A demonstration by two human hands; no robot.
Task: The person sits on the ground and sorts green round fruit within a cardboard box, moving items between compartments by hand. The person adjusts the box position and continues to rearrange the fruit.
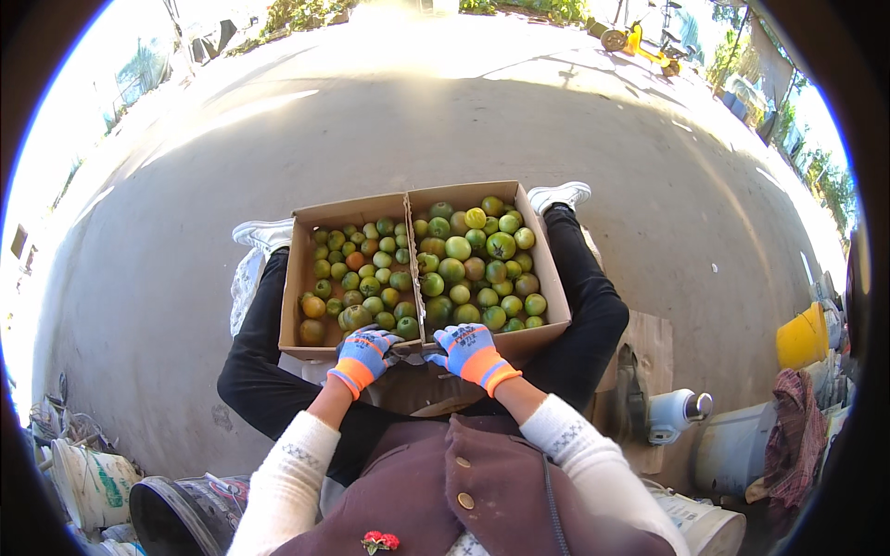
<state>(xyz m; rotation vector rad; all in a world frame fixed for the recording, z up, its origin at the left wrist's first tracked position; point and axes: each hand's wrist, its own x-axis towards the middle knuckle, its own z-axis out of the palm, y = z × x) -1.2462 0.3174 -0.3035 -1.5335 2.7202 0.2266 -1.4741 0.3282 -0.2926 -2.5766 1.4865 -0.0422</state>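
A shallow cardboard box (542, 335) stands between my legs, split by a cardboard divider (415, 267). Small tomatoes (369, 285), mostly green with a few orange, fill much of its left side. Larger green and brownish tomatoes (452, 270) lie in the right side. Both hands wear blue and orange work gloves. My left hand (363, 356) rests at the near wall, left of the divider, its fingers curled by the rim. Just right of the divider, my right hand (471, 354) is at the same wall. Whether either hand grips the cardboard is hard to tell.
Several buckets stand around, including a white one (94, 483), a dark one (184, 511) and a yellow one (802, 337). At the right are a white flask-like container (671, 415), a flat cardboard sheet (653, 354) and a reddish cloth (795, 438). A yellow scooter (643, 47) is far off.
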